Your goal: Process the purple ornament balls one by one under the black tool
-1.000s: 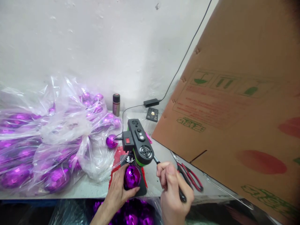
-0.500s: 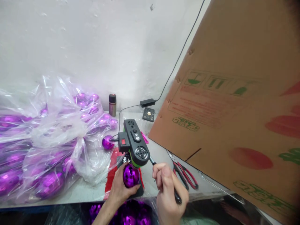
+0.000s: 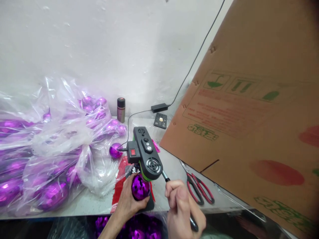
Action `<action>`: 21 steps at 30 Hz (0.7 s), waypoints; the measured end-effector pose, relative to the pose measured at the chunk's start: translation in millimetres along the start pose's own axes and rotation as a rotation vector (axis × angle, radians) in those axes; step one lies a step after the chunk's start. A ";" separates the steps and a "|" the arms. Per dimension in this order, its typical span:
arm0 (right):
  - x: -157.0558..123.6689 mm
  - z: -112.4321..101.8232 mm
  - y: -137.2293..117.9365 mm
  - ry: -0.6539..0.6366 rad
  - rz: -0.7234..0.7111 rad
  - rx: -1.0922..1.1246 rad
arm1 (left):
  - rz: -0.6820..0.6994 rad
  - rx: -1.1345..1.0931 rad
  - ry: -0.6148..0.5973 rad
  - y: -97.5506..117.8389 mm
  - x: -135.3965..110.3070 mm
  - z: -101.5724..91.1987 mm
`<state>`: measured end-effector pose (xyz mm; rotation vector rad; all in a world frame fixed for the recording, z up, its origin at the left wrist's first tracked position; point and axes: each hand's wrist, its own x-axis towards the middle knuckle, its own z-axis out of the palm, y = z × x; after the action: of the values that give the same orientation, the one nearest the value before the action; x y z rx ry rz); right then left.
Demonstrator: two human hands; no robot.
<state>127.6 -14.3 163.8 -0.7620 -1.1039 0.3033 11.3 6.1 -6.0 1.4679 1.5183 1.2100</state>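
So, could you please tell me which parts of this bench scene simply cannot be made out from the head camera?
- Top of the purple ball: hidden under the black machine.
- Handle: its lower part is covered by the right hand.
- Left hand: its palm side is hidden behind the ball.
- Remote: buttons too small to read.
- Cardboard box: print blurred, cut off by the right edge.
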 end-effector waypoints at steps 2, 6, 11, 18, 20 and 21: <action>-2.1 3.0 2.8 0.043 -0.040 0.001 | 0.006 -0.014 -0.001 0.1 0.1 0.0; -4.0 7.6 6.7 0.075 -0.079 0.002 | 0.000 -0.021 -0.009 0.8 0.3 0.1; -7.0 7.6 8.2 0.086 -0.015 -0.018 | 0.000 -0.010 0.009 1.6 0.5 0.9; -10.6 6.9 11.5 0.079 -0.008 -0.017 | 0.004 0.007 0.015 3.2 1.0 0.2; -11.1 6.2 12.2 0.074 -0.012 -0.019 | 0.000 0.013 0.005 3.5 1.0 -0.7; -11.4 5.6 12.5 0.070 -0.012 -0.022 | -0.004 0.014 -0.002 3.7 1.0 -1.1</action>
<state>119.4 -9.6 148.7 -0.7796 -1.0465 0.2527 11.4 6.7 -2.1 1.4739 1.5304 1.1974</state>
